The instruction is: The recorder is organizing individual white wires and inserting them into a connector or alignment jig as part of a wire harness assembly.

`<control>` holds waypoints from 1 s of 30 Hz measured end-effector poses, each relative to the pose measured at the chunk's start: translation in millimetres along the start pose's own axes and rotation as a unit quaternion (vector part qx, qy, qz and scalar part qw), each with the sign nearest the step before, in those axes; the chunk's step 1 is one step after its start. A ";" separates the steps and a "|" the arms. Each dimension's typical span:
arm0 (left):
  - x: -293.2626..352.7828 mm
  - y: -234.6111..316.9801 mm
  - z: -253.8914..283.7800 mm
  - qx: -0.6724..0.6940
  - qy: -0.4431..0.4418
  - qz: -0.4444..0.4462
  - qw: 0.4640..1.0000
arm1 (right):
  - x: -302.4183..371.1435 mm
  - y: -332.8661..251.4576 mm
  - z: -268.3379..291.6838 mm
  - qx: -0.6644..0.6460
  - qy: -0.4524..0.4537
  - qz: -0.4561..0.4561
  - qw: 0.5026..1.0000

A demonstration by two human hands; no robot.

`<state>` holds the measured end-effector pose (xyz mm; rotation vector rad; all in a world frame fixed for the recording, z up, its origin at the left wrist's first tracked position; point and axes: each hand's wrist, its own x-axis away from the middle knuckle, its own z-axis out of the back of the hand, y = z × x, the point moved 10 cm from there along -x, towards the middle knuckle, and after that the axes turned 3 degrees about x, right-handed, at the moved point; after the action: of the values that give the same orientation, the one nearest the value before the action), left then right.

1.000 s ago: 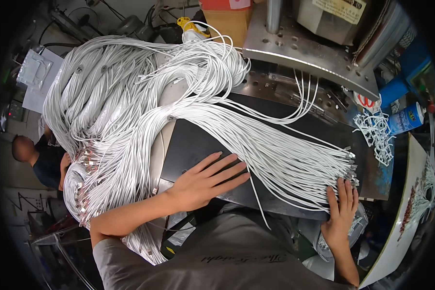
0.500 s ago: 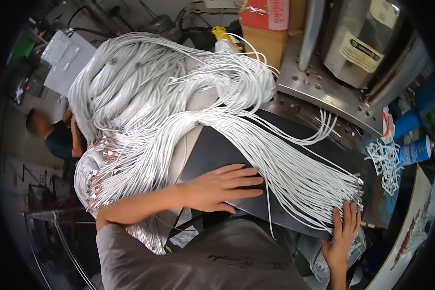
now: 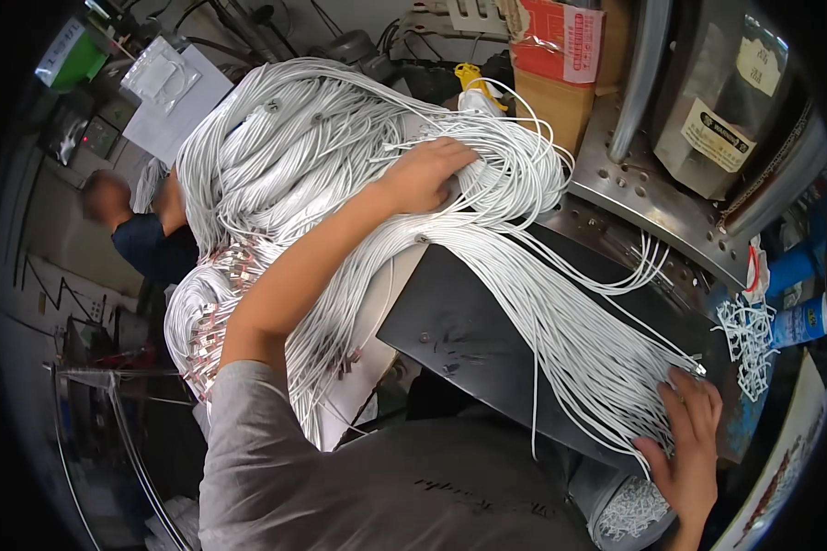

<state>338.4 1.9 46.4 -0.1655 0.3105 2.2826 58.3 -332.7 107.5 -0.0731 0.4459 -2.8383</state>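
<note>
A wide fan of white cables (image 3: pixel 533 317) spreads over a black plate (image 3: pixel 469 317), its ends toward the right. My left hand (image 3: pixel 429 174) reaches across and rests on a loose coil of white cables (image 3: pixel 524 184) behind the fan, fingers stretched out over the strands. My right hand (image 3: pixel 689 441) lies against the cable ends at the plate's right corner, with thumb and fingers apart. The strands beneath its fingertips are partly hidden. A big heap of white cables (image 3: pixel 294 138) lies at the left, with small copper-coloured ends (image 3: pixel 239 262) gathered at its near side.
Beyond the plate stands a metal machine base (image 3: pixel 652 207) with holes and posts. A cardboard box (image 3: pixel 551 101) is behind the coil. White scraps (image 3: pixel 747 344) and a blue can (image 3: pixel 799 321) are at the right; a bin (image 3: pixel 629 510) of scraps sits below. Another person (image 3: pixel 152 234) is at far left.
My left hand has moved from above the black plate up and away onto the loose cable coil. My right hand has shifted farther over the cable ends. The view has shifted slightly.
</note>
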 end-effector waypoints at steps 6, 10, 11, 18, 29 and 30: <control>-2.2 -2.0 -3.5 -0.039 0.035 -0.007 0.999 | -61.5 -62.3 -8.6 -0.032 -0.025 0.183 0.982; -11.6 -6.9 -10.4 -0.023 -0.007 0.004 1.000 | -103.5 -109.1 -9.3 -0.053 0.023 0.283 0.957; -16.5 -8.1 -14.4 -0.039 -0.013 -0.006 0.999 | -114.7 -114.4 -13.4 -0.048 0.024 0.278 0.959; -24.7 -11.3 -14.3 -0.079 -0.022 -0.011 0.997 | -211.2 -166.1 -34.5 -0.136 0.242 0.284 0.918; -7.1 25.6 90.5 -0.237 -0.023 -0.005 0.971 | -262.9 -178.9 -68.1 -0.018 0.347 0.168 0.923; -3.7 25.7 94.1 -0.237 -0.025 -0.006 0.971 | -258.5 -174.8 -64.5 -0.041 0.359 0.170 0.917</control>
<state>319.9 8.6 142.0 -0.3500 -0.2690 2.3091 257.2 -83.9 97.8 0.9588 0.6422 -2.4102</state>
